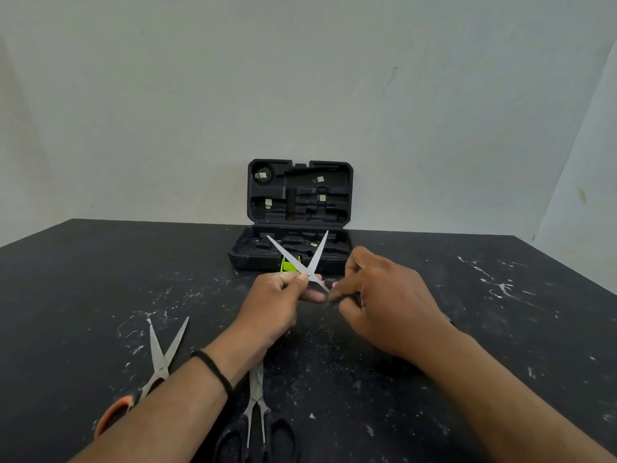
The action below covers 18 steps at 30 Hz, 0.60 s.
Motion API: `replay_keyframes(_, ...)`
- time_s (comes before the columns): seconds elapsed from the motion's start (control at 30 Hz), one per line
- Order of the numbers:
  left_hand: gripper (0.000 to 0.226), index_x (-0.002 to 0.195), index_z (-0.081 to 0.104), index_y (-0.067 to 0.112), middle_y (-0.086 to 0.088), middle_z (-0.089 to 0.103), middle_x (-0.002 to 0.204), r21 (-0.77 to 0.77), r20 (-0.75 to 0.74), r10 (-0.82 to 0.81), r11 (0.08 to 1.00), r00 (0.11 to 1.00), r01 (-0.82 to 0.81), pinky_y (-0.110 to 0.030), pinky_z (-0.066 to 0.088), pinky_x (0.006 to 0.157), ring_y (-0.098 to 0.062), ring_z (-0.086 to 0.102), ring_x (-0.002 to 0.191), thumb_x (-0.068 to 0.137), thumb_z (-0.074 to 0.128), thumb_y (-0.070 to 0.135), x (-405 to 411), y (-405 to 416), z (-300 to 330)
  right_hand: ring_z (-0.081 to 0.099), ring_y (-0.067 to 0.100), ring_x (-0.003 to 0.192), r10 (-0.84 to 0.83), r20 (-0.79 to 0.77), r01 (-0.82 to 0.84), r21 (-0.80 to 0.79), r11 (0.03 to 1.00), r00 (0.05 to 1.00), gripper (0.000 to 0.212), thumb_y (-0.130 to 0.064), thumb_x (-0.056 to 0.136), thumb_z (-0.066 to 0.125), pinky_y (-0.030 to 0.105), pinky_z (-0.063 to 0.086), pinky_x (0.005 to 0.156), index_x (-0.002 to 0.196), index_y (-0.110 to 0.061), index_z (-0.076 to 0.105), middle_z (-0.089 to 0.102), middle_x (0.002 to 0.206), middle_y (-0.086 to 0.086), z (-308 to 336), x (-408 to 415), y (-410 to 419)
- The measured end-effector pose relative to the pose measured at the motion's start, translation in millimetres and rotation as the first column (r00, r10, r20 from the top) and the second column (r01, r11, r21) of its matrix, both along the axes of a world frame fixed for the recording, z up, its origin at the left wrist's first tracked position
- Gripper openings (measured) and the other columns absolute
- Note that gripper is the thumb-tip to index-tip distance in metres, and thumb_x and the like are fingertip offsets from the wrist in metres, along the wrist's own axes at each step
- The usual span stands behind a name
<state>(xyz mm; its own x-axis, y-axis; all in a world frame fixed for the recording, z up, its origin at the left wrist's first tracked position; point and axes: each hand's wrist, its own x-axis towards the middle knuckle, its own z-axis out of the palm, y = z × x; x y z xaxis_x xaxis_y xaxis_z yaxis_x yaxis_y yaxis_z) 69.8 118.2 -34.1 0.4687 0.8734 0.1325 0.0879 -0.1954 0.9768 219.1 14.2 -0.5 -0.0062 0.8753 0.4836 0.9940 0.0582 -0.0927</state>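
Scissors (318, 253) held above table (100, 279), before case (300, 192), blades spread in X. Left hand (273, 305) pinched pivot; right hand (384, 302) curled round handles, grip mostly hidden. Risk: blades closing would nick left fingertips beside edges; slack pinch would drop scissors onto table.

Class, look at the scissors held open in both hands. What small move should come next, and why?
Probably ease the scissors shut: the blades stand spread in an X, tips bare and pointing away, while the left hand pinches them at the pivot, fingers near the edges. The right hand, at the handle end, seems placed to close them.
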Motion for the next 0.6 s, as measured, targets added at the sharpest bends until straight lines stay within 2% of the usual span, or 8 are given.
replay_keyframes(0.07, 0.031, 0.106, 0.074, 0.016, -0.003, 0.079, 0.088, -0.025, -0.006, 0.002, 1.000, 1.000, -0.002, -0.018, 0.027, 0.038, -0.009, 0.034, 0.037, 0.107, 0.044, 0.024, 0, 0, 3, 0.042, 0.000, 0.068, -0.009, -0.027, 0.012, 0.111, 0.994, 1.000, 0.023, -0.028, 0.091, 0.063, 0.024, 0.045, 0.059, 0.104, -0.041, 0.077, 0.050, 0.098, -0.011, -2, 2, 2)
replay_keyframes(0.13, 0.034, 0.100, 0.073, 0.013, -0.003, 0.079, 0.086, -0.058, 0.009, 0.001, 0.998, 1.000, -0.001, -0.019, 0.029, 0.038, -0.013, 0.037, 0.041, 0.107, 0.042, 0.023, -1, -3, 5, 0.036, -0.003, 0.066, 0.022, -0.068, -0.007, 0.203, 0.979, 0.997, 0.028, -0.022, 0.089, 0.069, 0.018, 0.037, 0.055, 0.110, -0.039, 0.077, 0.053, 0.101, -0.009, -4, 3, 4)
replay_keyframes(0.23, 0.036, 0.085, 0.070, 0.011, 0.003, 0.071, 0.061, -0.090, 0.072, 0.006, 0.996, 0.997, 0.000, -0.017, 0.029, 0.036, -0.014, 0.038, 0.040, 0.106, 0.043, 0.021, 1, -12, 10, 0.047, 0.005, 0.082, 0.077, -0.030, -0.071, 0.150, 0.986, 0.997, 0.037, -0.020, 0.091, 0.067, 0.024, 0.047, 0.059, 0.123, -0.039, 0.072, 0.053, 0.105, -0.007, -10, -3, 6)
replay_keyframes(0.3, 0.036, 0.082, 0.072, 0.009, -0.001, 0.071, 0.064, -0.101, 0.103, 0.034, 0.995, 0.994, -0.024, -0.017, 0.029, 0.036, -0.011, 0.039, 0.039, 0.104, 0.047, 0.021, 3, -10, 9, 0.050, 0.010, 0.087, 0.063, -0.012, -0.061, 0.129, 0.990, 0.998, 0.037, -0.022, 0.093, 0.066, 0.027, 0.048, 0.061, 0.125, -0.041, 0.070, 0.051, 0.104, -0.008, -11, -4, 8)
replay_keyframes(0.33, 0.036, 0.082, 0.075, 0.008, -0.008, 0.071, 0.069, -0.090, 0.098, 0.052, 0.995, 0.994, -0.043, -0.018, 0.029, 0.038, -0.012, 0.038, 0.041, 0.103, 0.049, 0.023, 3, -7, 7, 0.049, 0.009, 0.086, 0.052, -0.012, -0.050, 0.133, 0.990, 0.999, 0.036, -0.024, 0.093, 0.065, 0.025, 0.046, 0.060, 0.124, -0.042, 0.071, 0.051, 0.102, -0.009, -10, -4, 8)
replay_keyframes(0.4, 0.038, 0.079, 0.076, 0.007, -0.014, 0.059, 0.064, -0.029, 0.041, 0.092, 0.995, 0.995, -0.091, -0.021, 0.026, 0.041, -0.014, 0.033, 0.045, 0.102, 0.054, 0.028, 1, -3, 2, 0.046, 0.007, 0.082, 0.036, -0.016, -0.033, 0.122, 0.992, 0.999, 0.030, -0.028, 0.093, 0.064, 0.024, 0.040, 0.060, 0.116, -0.043, 0.074, 0.049, 0.097, -0.010, -6, -4, 8)
replay_keyframes(0.5, 0.041, 0.066, 0.069, 0.009, -0.002, 0.037, 0.046, 0.023, -0.031, 0.150, 0.989, 0.988, -0.149, -0.023, 0.022, 0.040, -0.012, 0.025, 0.039, 0.100, 0.059, 0.031, 0, -4, -2, 0.043, 0.006, 0.077, -0.015, -0.014, 0.015, 0.048, 0.999, 1.000, 0.023, -0.031, 0.093, 0.057, 0.025, 0.043, 0.061, 0.100, -0.039, 0.078, 0.048, 0.096, -0.010, -1, -1, 2)
replay_keyframes(0.6, 0.037, 0.074, 0.071, 0.006, 0.002, 0.045, 0.051, -0.016, 0.015, 0.191, 0.981, 0.981, -0.191, -0.022, 0.025, 0.042, -0.009, 0.028, 0.038, 0.098, 0.064, 0.033, 0, -2, -1, 0.043, 0.005, 0.069, -0.078, -0.007, 0.078, 0.055, 0.995, 0.997, 0.021, -0.027, 0.091, 0.060, 0.024, 0.044, 0.059, 0.091, -0.035, 0.079, 0.049, 0.095, -0.011, -1, 6, -1)
